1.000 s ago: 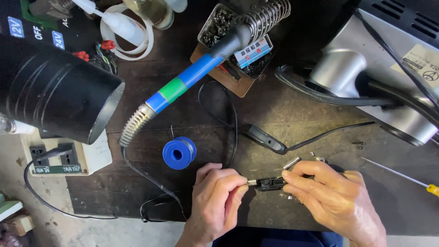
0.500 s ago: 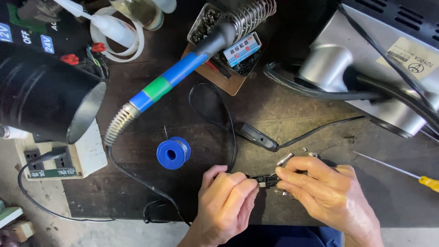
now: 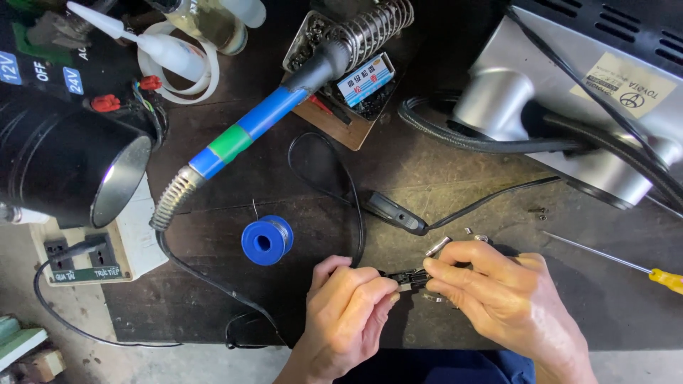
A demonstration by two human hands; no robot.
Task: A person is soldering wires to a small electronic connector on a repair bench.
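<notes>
Both hands down at the near edge of the desk [image 3: 441,171], abt the middle. Left hand [image 3: 348,306] has its grip pinched shut on one end of a small black part [image 3: 407,277], thumb & forefinger tips clamped on it. Right hand [image 3: 498,295] meets it from the other side, fingertips closed on the same black part, so the piece sits between the two hands, just off the wood. What exactly the part is, can't tell, too small & mostly covered by fingers.

A black cable [image 3: 341,192] loops from the left hand's side up toward the desk centre. Just left of that, a blue solder spool [image 3: 265,240] stands near the left hand, not touching it. A soldering iron [image 3: 249,135] w/ blue & green handle lies diagonally across the far-left part, tip end in a coiled wire stand [image 3: 373,25] at the far edge. Small black clip [image 3: 395,212] lies just beyond the hands. Yellow-handled screwdriver [image 3: 665,279] at the right edge, well apart from the right hand. Black lamp shade [image 3: 64,167] overhangs the left edge.
</notes>
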